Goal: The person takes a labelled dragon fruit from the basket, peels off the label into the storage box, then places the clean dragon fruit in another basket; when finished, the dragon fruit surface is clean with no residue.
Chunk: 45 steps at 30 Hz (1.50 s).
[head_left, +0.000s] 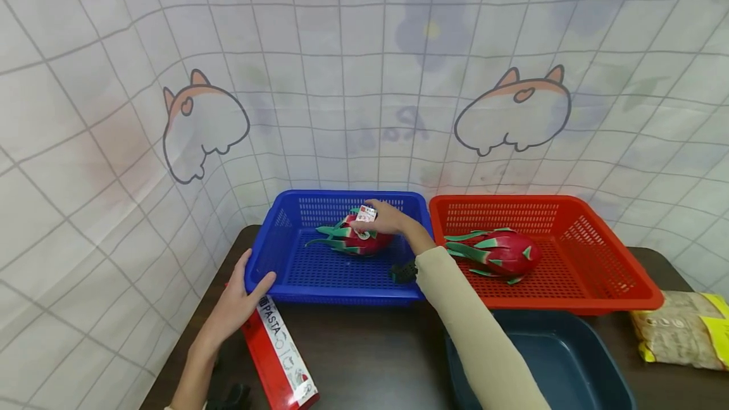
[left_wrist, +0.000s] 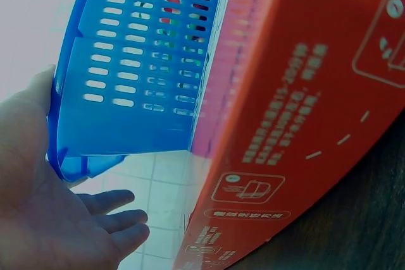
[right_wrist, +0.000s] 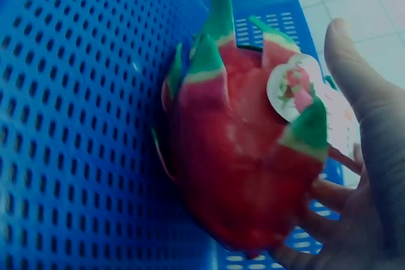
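A pink-red dragon fruit (head_left: pixel 373 244) with green-tipped scales, a round sticker and a white tag lies in the blue basket (head_left: pixel 342 294). My right hand (head_left: pixel 390 217) is over its right end. In the right wrist view the thumb stands straight and apart from the fruit, while the fingers (right_wrist: pixel 332 197) lie along its side, partly hidden behind it. My left hand (head_left: pixel 239 299) holds the blue basket's front left corner, thumb and fingers on either side of the rim. A red pasta box (head_left: pixel 279 353) lies just below that hand, close against the basket's front.
A red basket (head_left: pixel 604 302) with a second dragon fruit (head_left: pixel 509 252) stands right of the blue one. In front sits a dark blue tray (head_left: pixel 569 359), partly behind my right sleeve. A yellow-trimmed bag (head_left: pixel 680 328) lies at the far right. A patterned cloth hangs behind the table.
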Motion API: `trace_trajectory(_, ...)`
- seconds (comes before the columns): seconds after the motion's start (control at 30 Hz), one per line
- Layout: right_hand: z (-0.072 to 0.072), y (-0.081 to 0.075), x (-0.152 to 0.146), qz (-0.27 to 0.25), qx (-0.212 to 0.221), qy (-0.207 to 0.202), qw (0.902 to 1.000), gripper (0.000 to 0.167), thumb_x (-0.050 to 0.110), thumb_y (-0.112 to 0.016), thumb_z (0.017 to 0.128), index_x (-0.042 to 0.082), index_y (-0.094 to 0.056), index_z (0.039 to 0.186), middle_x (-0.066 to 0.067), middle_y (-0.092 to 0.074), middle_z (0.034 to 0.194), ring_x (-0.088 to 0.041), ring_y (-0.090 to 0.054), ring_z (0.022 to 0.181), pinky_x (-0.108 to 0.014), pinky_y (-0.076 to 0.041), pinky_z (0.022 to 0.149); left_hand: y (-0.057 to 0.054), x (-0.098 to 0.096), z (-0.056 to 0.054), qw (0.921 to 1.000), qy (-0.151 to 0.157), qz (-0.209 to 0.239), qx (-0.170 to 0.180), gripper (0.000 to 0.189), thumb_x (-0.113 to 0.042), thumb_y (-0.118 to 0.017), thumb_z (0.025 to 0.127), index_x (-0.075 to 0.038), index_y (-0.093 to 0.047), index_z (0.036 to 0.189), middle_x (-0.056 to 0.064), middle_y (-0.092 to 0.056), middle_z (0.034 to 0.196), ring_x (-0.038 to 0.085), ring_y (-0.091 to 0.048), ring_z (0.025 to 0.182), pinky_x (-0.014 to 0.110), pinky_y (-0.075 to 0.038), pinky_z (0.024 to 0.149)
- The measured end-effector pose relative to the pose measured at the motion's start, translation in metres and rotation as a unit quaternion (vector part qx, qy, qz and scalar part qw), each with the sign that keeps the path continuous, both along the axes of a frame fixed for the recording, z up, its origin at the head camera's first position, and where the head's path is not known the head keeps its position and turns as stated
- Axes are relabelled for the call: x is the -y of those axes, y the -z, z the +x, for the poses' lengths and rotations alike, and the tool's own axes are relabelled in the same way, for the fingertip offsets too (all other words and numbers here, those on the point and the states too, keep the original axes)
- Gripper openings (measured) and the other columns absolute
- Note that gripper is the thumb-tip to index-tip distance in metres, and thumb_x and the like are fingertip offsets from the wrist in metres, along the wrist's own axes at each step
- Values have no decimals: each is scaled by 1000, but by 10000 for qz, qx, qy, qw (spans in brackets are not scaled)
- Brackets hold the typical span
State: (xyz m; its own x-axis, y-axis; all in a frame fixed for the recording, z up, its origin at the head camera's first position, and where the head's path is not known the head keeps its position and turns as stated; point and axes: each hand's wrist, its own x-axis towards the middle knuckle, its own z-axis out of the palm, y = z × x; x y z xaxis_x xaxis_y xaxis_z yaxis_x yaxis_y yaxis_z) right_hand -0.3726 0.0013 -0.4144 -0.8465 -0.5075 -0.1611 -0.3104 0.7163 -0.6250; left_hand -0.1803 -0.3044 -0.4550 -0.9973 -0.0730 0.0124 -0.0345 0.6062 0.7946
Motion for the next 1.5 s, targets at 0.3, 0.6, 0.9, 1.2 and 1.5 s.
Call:
trace_trajectory(0.3,-2,14,3,170,73,-84,9998,98,64,-63,80,8,-28,152,-21,-30,151,-35,-35,133,-51,-43,107,0,0,0,10000,-29,54,-29,91,-51,-51,96,-10,3,156,25,-12,160,47,-23,143,67,-20,113)
trace_trajectory(0.6,2,20,3,437,226,-48,9988,100,52,-70,80,15,-17,155,-17,-18,160,-37,-17,147,-57,-33,113,0,-2,1,9999,-59,107,35,92,-53,-51,95,-12,5,156,25,-12,159,49,-25,142,68,-22,112)
trace_trajectory(0.9,-1,28,4,269,190,98,9994,99,55,-72,78,15,-21,153,-17,-27,156,-36,-22,145,-58,-33,113,0,-3,1,9998,-115,143,24,92,-52,-52,95,-11,3,156,26,-13,159,48,-25,141,67,-22,112)
trace_trajectory(1.2,1,24,5,277,166,138,9994,96,55,-71,78,16,-23,152,-16,-32,150,-34,-30,138,-55,-38,110,1,-2,1,9998,-144,133,32,92,-52,-52,95,-12,3,156,26,-14,159,49,-25,142,67,-22,112)
trace_trajectory(1.5,3,24,4,227,199,152,9994,96,55,-71,77,15,-24,151,-16,-32,151,-35,-30,138,-56,-38,110,2,-2,2,9998,-131,126,106,92,-53,-52,95,-14,5,156,26,-13,159,48,-25,142,67,-22,112)
